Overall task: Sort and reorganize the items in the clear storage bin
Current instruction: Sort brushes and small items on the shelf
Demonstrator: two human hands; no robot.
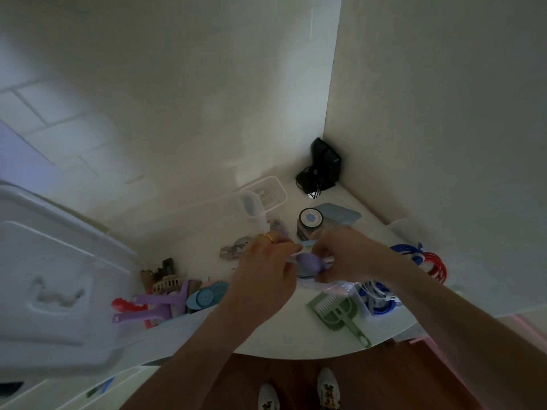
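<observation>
With the left hand and right hand both pinching the purple item above the table, keep both grips firm until placement in the bin at left.

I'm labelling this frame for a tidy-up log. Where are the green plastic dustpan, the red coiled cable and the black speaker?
Green plastic dustpan [337,313]: head view, on its flat pan.
Red coiled cable [437,266]: head view, on the coil's loops.
Black speaker [327,164]: head view, on its front face.
</observation>
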